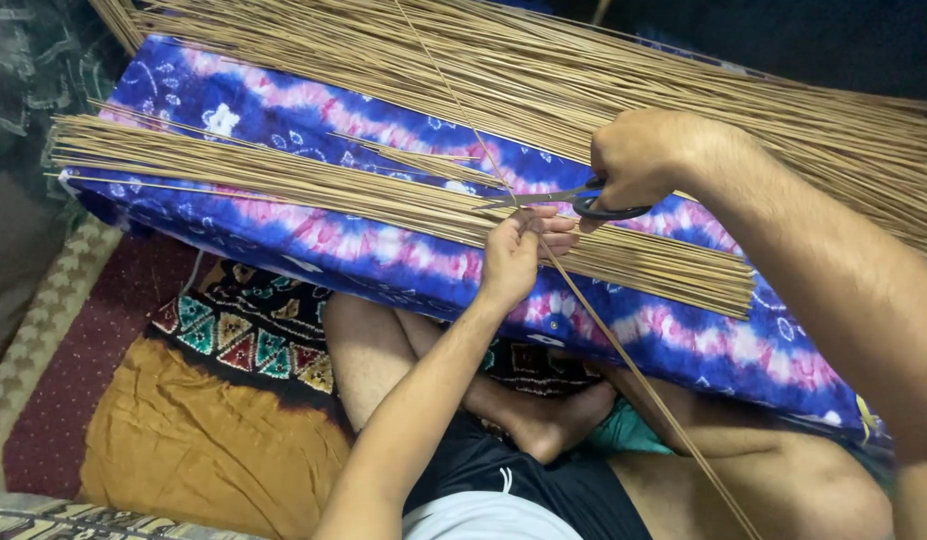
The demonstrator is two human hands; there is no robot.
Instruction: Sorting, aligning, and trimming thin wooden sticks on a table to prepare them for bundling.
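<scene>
My right hand [639,158] grips black-handled scissors [574,199], whose blades point left and close on a long thin stick [624,355]. My left hand [514,252] pinches that same stick just below the blades. The stick runs diagonally from the upper middle down to the lower right. Both hands work over a board wrapped in blue, purple and pink tie-dye cloth [284,100] that rests across my crossed legs. A flat bundle of tan sticks [284,180] lies across the cloth under my hands.
A larger heap of tan sticks [684,80] covers the far side of the cloth. Below the board are my bare legs, a patterned cloth with an orange-brown part [204,420] and a dark red mat [74,390] at the left.
</scene>
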